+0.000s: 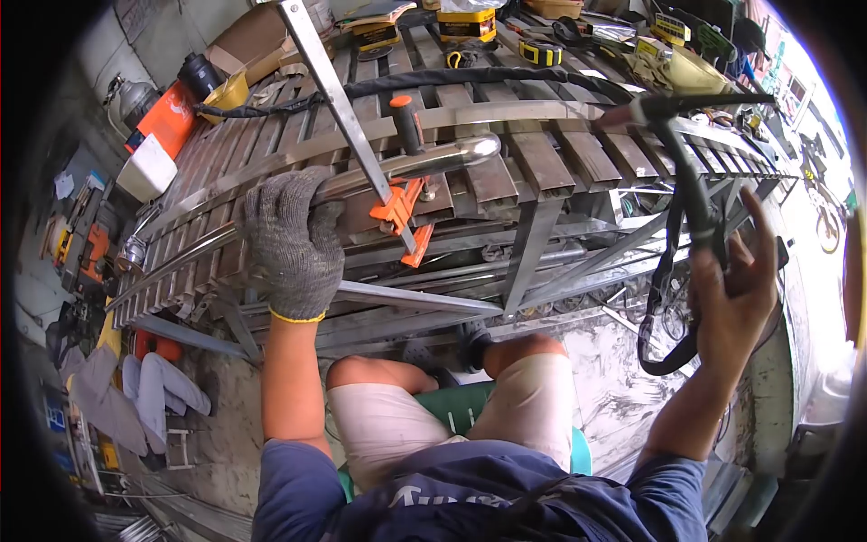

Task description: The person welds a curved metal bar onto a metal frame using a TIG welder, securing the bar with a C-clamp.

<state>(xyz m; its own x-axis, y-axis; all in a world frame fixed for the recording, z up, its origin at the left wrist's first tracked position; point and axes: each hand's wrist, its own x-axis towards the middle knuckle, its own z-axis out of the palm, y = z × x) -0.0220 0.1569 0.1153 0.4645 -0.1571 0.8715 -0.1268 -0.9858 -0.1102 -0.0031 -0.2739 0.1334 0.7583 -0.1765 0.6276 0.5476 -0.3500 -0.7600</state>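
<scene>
My left hand (296, 244), in a grey knit glove, is closed around a polished metal tube (388, 170) at the front edge of the slatted steel bench. The tube has a curved, shiny end to the right. A bar clamp (348, 113) with orange jaws and a black handle (406, 124) grips beside the tube, close to my left hand. My bare right hand (736, 289) holds a black TIG welding torch (684, 172) upright at the right. The torch head carries a pinkish cup on its left and a long back cap; its cable loops below my hand.
A black sleeved cable (433, 81) crosses the slatted bench (587, 158). Behind it lie a tape measure (540, 52), yellow boxes (467, 23) and a yellow bowl (694, 70). Orange and white boxes stand at left. Metal bars lie under the bench; my knees are close to it.
</scene>
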